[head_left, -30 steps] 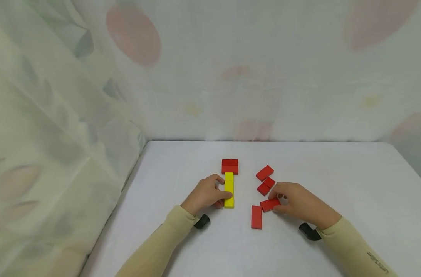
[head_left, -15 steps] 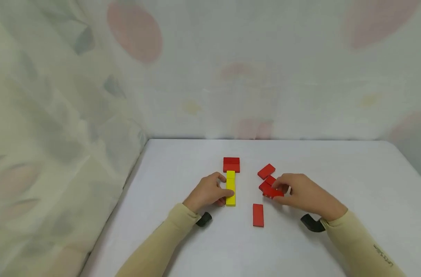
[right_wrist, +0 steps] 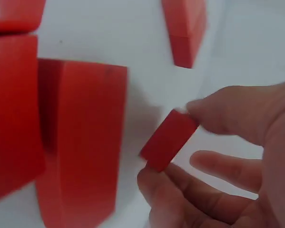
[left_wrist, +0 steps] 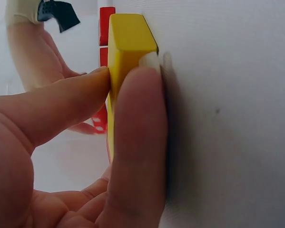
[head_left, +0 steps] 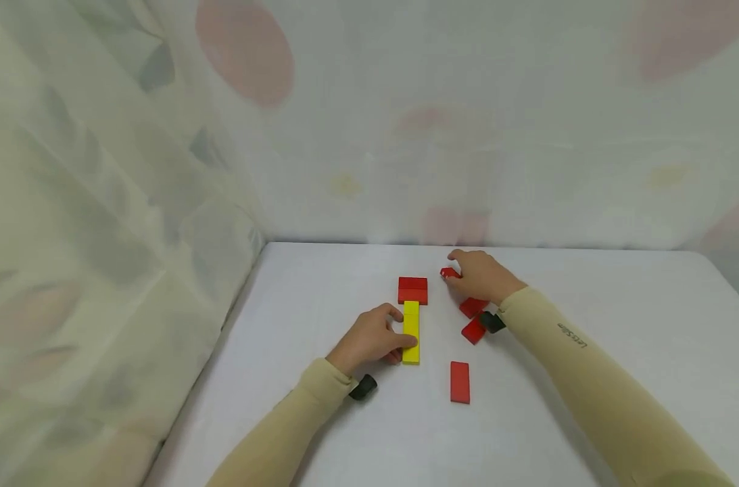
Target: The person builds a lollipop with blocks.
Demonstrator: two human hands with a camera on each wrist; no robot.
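A yellow block stack (head_left: 411,331) lies lengthwise on the white table (head_left: 588,297). My left hand (head_left: 372,336) pinches the yellow stack (left_wrist: 125,52) between thumb and fingers. Just beyond it stands a red block stack (head_left: 412,290). My right hand (head_left: 479,276) pinches a small red block (head_left: 449,273) by its ends, seen as the tilted red block (right_wrist: 168,139) in the right wrist view, to the right of that red stack (right_wrist: 80,142).
Loose red blocks lie on the table: one (head_left: 460,381) near the front, two more (head_left: 473,329) partly under my right forearm. A pale patterned curtain (head_left: 101,203) hangs behind and along the left side of the table.
My right hand lifted a red block from the loose group and carried it back and left, to beside the red stack. The left hand stayed on the yellow stack.
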